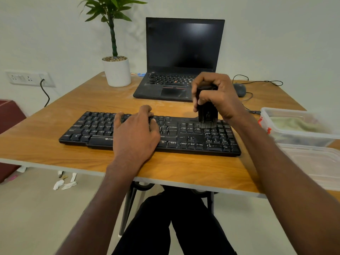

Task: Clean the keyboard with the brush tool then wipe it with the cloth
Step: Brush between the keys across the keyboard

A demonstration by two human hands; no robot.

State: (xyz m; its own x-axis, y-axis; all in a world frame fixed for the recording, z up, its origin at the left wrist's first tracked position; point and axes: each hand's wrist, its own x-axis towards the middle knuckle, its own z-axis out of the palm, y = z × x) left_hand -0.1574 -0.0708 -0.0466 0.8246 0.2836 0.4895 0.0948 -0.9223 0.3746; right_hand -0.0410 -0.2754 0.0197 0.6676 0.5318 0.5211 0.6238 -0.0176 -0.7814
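Wood-topped table [55, 151] fills the middle of the frame, with a pale wall behind and a light floor below. Its near edge runs from middle left down to lower right.

Item count on the table: one keyboard [184, 137], one laptop [184, 57], one plant pot [117, 72], one mouse [240, 89], two clear tubs. One brush [207, 111] is in use.

The keyboard lies across the centre, parallel to the near edge, with a strip of bare wood in front of it and another between it and the laptop. The left hand [136, 131] rests palm down on the middle keys, fingers loosely bent over the top rows, thumb toward the right. The right hand [217, 96] grips the brush from above, fingers and thumb curled round its black body. The brush stands upright, bristles touching the keys at the upper right of the keyboard, left of the number pad.

The near tub [316, 162] and far tub [276, 129] sit at the right edge of the frame, just beside the keyboard's right end; the far one holds a pale green cloth [294, 124]. The mouse lies upper right, behind the right hand. The pot stands upper left of the laptop. Bare wood lies left of the keyboard.

Paper scraps [64, 183] lie on the floor, lower left.
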